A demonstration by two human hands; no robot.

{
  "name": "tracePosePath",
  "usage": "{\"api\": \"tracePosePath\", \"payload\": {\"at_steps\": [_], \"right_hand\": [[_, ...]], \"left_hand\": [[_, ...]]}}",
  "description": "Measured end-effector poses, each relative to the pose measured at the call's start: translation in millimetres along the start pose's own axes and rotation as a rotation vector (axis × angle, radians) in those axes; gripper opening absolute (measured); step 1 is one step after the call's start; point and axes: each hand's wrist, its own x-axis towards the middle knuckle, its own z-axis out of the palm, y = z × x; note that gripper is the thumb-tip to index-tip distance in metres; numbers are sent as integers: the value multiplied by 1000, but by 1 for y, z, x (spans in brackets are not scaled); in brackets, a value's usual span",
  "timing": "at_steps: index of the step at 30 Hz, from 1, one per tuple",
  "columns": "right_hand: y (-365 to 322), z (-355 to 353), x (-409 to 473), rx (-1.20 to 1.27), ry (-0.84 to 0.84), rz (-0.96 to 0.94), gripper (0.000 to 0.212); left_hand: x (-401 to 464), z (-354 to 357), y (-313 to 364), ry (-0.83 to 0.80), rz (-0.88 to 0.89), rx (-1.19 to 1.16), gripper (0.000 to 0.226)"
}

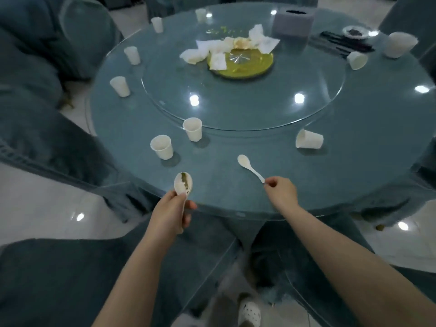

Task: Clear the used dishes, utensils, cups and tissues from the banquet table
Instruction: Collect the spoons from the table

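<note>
My left hand (171,214) grips a white soup spoon (183,183) with green residue in its bowl, held over the table's near edge. My right hand (280,191) pinches the handle tip of a second white spoon (249,167) that lies on the glass top. Several white paper cups stand around the table, two close by (162,147) (193,129), and one cup lies tipped over at the right (309,139). Crumpled tissues (212,51) lie on the glass turntable (236,109) beside a yellow-green plate (245,64).
A grey tissue box (292,22) stands at the far side. Dark chopsticks (342,43), a small dish (355,33) and a white bowl (398,44) sit at the far right. Chairs covered in blue cloth (30,86) ring the round table (354,175).
</note>
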Motion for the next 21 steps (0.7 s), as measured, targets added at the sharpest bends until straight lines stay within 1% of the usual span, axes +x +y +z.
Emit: {"api": "tracePosePath", "payload": {"at_steps": [2, 5, 8, 9, 12, 17, 19, 21], "right_hand": [[-8, 9, 18, -42, -2, -36, 13], [-14, 22, 35, -122, -11, -77, 24], [-12, 28, 44, -150, -11, -80, 13], [-11, 29, 45, -140, -10, -72, 15], [-12, 30, 27, -67, -86, -59, 11], [-26, 14, -47, 179, -191, -206, 4], [-28, -1, -83, 274, -244, -244, 19], [-23, -18, -123, 342, -285, -252, 21]], "left_hand": [[-7, -1, -4, 45, -27, -19, 19], [-20, -3, -14, 88, -36, -46, 23], [-32, -8, -23, 139, -47, -83, 23], [-36, -11, -26, 155, -44, -107, 22], [-50, -18, -36, 174, -32, -152, 18], [-76, -12, -56, 159, -15, -239, 21], [-89, -7, -65, 142, -6, -264, 21], [-107, -3, -75, 131, 3, -287, 21]]}}
